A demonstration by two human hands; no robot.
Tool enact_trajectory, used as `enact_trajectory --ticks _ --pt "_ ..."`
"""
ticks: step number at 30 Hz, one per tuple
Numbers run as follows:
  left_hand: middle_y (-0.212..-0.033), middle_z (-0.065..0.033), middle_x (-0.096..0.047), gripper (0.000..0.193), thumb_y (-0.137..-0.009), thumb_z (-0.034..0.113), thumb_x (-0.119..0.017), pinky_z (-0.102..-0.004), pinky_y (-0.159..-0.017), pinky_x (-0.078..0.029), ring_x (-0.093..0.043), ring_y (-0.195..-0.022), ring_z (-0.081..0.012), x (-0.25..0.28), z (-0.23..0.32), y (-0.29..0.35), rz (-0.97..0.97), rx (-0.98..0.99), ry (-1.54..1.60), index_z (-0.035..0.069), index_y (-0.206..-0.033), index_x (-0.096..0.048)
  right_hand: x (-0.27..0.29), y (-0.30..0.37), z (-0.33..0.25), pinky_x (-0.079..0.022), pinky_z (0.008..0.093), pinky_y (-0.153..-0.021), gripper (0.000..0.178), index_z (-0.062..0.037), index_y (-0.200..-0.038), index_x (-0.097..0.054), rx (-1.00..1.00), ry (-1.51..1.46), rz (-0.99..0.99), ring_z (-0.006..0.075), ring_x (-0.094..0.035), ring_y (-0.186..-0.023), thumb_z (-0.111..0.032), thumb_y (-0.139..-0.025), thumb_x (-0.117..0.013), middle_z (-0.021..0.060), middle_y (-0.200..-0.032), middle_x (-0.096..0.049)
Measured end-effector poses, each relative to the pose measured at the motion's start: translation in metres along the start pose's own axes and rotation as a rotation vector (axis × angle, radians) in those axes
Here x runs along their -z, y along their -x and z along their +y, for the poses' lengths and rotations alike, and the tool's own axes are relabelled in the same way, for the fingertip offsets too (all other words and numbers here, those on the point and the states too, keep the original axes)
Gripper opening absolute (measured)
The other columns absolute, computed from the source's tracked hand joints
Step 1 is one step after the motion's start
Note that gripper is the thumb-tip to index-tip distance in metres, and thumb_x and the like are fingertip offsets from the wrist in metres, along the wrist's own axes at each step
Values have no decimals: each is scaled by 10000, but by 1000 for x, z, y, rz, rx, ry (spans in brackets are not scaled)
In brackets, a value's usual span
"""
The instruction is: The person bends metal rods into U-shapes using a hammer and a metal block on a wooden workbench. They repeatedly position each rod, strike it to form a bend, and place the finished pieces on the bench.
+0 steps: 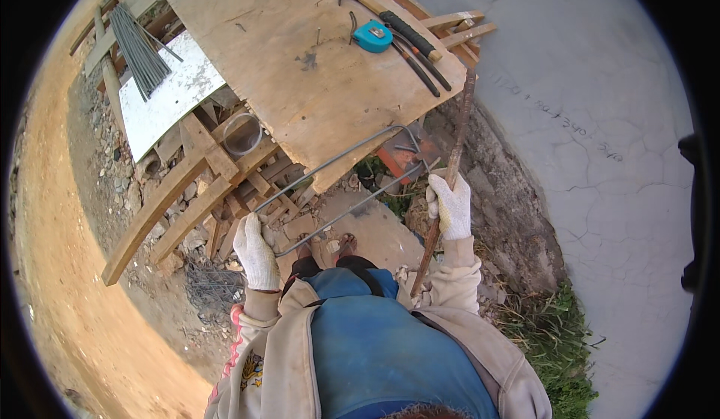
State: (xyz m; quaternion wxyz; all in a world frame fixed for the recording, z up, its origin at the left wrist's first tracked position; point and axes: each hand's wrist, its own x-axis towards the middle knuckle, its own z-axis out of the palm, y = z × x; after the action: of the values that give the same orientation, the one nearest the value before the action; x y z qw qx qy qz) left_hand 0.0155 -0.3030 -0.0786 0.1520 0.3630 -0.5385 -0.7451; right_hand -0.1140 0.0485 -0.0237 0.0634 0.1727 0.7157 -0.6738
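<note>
My left hand (256,252), in a white knit glove, is closed on one end of a thin steel rod bent into a long rectangular stirrup (328,164). The stirrup's far end reaches past the plywood's near corner, close to my right hand. My right hand (452,206), gloved alike, grips a long rusty metal bar (460,123). That bar slants from the board's right corner down toward my right forearm. Where the bar and the stirrup's far corner come near each other, I cannot tell whether they touch.
On the plywood top (277,66) lie a hammer (409,35), a teal tape measure (373,36) and black-handled pincers (420,66). Straight rods (139,55) rest on a white board (174,93) at left. Timber (169,209) and rubble are below; a cracked grey surface (600,156) borders the right.
</note>
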Motion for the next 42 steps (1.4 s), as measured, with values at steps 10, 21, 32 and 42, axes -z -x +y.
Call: enact_trajectory --ticks 10,21,32,42 --pt "-643 27 -491 295 -1129 303 -616 -274 -482 -337 -420 -526 -85 -4 11 1 20 12 -53 63 -968 -677 86 70 4 -370 260 -517 281 -45 -1194 -636 88 206 75 60 -462 -580 -308 -1173 -541 -20 -751 -536" --pt "-662 65 -475 247 -1104 291 -663 -248 -464 -308 -394 -505 -66 -13 9 2 146 97 136 91 -967 -712 185 57 21 -440 372 -661 359 17 -981 -623 216 833 -189 171 -435 -712 -321 -1090 -677 112 -737 -485" --pt "-710 49 -593 191 -1080 227 -701 -219 -431 -313 -445 -503 -52 -28 12 8 263 4 173 80 -976 -765 202 -52 -40 -465 506 -674 453 -17 -949 -674 338 1150 -491 511 -574 -767 -463 -1023 -688 281 -777 -579" --pt "-623 69 -482 252 -1086 269 -696 -243 -414 -239 -343 -444 -52 -17 7 2 219 47 157 48 -993 -772 198 -87 -43 -482 513 -671 438 -54 -934 -702 381 1203 -547 487 -633 -766 -488 -988 -720 240 -759 -619"
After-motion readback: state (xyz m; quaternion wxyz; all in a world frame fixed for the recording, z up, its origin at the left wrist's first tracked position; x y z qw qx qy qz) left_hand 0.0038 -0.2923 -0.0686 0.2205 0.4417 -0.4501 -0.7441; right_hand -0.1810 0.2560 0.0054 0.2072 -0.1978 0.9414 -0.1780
